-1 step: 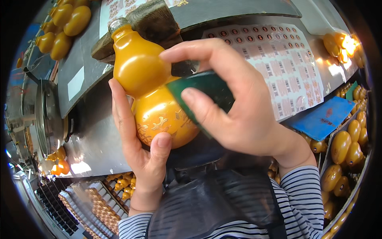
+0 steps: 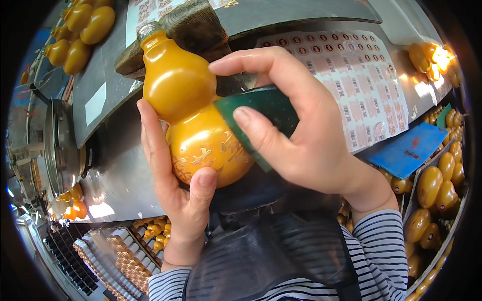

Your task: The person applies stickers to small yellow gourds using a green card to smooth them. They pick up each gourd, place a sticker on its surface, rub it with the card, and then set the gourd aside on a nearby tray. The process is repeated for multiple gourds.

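Observation:
My left hand is closed round the lower left side of a yellow gourd-shaped bottle, which is tilted with its clear threaded glass neck to the upper left. A raised or engraved pattern marks its lower bulb. Between the thumb and fingers of my right hand is a flat dark green piece, like a scraper pad. Its edge lies against the right side of the lower bulb. The right index fingertip is beside the upper bulb; whether it touches cannot be told.
Behind the bottle is a dark wooden block. A sticker sheet lies on the metal bench to the right. Further right sit a blue sheet and crates of yellow bottles. More gourd bottles stand far left.
My right hand and the green piece have shifted slightly to the right across the bottle. The left hand and the bottle stay nearly still.

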